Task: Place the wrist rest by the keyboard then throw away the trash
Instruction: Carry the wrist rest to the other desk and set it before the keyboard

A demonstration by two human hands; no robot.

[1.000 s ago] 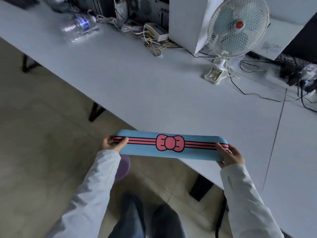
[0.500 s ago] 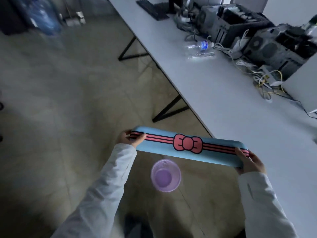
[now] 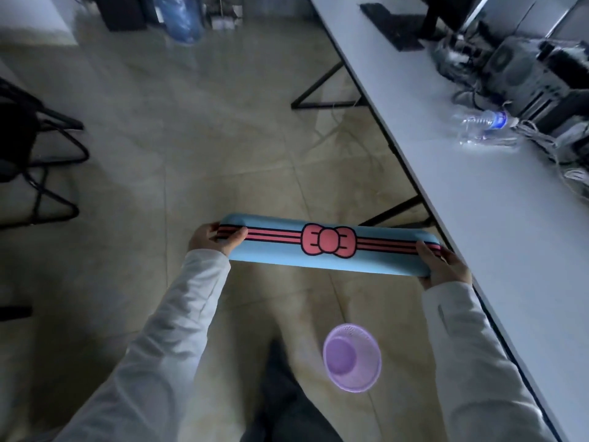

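A long blue wrist rest (image 3: 274, 255) with pink stripes and a pink bow is held level over the floor, left of the desk edge. My left hand (image 3: 215, 239) grips its left end and my right hand (image 3: 441, 266) grips its right end. A black keyboard (image 3: 390, 25) lies far off on the white desk (image 3: 497, 199), in front of a monitor stand. A small purple mesh bin (image 3: 352, 357) stands on the floor below the wrist rest. An empty clear plastic bottle (image 3: 484, 129) lies on its side on the desk.
Computer cases and tangled cables (image 3: 541, 78) crowd the back of the desk. Black desk legs (image 3: 322, 97) brace under the table. A black chair frame (image 3: 35, 164) stands at the left. A blue water jug (image 3: 181, 17) sits by the far wall.
My view has swung left along the desk, bringing the keyboard into sight and dropping the fan out. Both hands keep the same grip on the wrist rest. The purple bin now appears lower right.
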